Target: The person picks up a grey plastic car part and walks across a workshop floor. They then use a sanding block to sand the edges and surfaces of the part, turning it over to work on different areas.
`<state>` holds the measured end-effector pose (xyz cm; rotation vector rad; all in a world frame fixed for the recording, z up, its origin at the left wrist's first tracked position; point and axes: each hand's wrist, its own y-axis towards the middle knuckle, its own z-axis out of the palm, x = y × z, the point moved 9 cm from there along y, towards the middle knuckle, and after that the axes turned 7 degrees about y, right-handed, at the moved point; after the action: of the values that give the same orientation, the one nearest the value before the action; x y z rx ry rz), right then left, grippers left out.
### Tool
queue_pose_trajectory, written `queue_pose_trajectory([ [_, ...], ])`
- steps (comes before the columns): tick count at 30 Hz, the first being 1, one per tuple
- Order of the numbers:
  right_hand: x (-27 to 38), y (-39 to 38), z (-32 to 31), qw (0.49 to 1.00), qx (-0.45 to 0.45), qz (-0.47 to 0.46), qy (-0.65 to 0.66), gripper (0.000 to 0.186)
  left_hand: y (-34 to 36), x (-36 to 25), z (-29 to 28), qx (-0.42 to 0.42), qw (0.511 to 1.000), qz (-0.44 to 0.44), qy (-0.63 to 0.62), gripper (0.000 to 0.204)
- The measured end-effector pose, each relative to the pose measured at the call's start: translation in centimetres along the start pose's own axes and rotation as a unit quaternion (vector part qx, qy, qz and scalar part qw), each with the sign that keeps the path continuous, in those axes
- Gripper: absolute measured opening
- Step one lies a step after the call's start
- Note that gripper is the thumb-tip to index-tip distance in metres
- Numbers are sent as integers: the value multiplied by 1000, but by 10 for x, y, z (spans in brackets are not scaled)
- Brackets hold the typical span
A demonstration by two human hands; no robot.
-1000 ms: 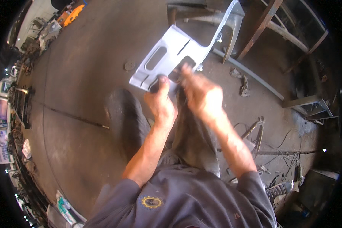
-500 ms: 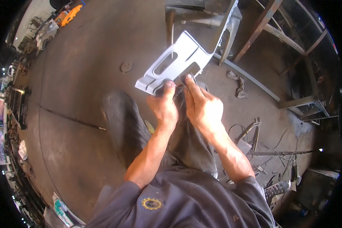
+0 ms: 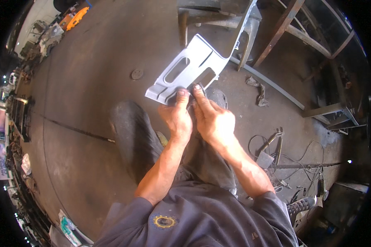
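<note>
A light grey, moulded panel (image 3: 190,73) with two oblong openings is held above my knees. From its far right corner a long narrow arm curves up toward a stool. My left hand (image 3: 177,119) is closed on the near edge, its thumb on top and its other fingers hidden underneath. At the same edge, just right of that thumb, my right hand (image 3: 214,121) presses a small dark piece (image 3: 203,87) against the panel. Most of this piece is under the fingers, so its kind cannot be made out.
Beyond the panel stands a worn stool (image 3: 212,17). A rusty metal frame (image 3: 282,31) rises at the far right. Locking pliers (image 3: 278,144) and tangled cables lie on the floor at right. A round disc (image 3: 137,74) lies left of the panel; assorted parts line the left side.
My right hand has slid a little left and nearer along the panel's edge, closer to my left thumb. The panel has shifted slightly left.
</note>
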<state>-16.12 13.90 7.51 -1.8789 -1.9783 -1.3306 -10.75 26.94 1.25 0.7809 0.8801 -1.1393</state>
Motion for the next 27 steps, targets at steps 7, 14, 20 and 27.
queue_pose_trajectory([
  [7,7,-6,8,1000,9,12,-1,28,1,1,4,14,998,-53,-20,27],
  [14,2,6,10,1000,17,-8,-10,33,7,5,2,-18,998,-54,-20,27],
  [20,-4,20,-5,998,-32,-7,-47,29,1,1,12,0,1000,-3,14,27],
  [27,-7,19,-3,998,-7,22,-64,36,2,2,17,1,1000,0,16,28],
])
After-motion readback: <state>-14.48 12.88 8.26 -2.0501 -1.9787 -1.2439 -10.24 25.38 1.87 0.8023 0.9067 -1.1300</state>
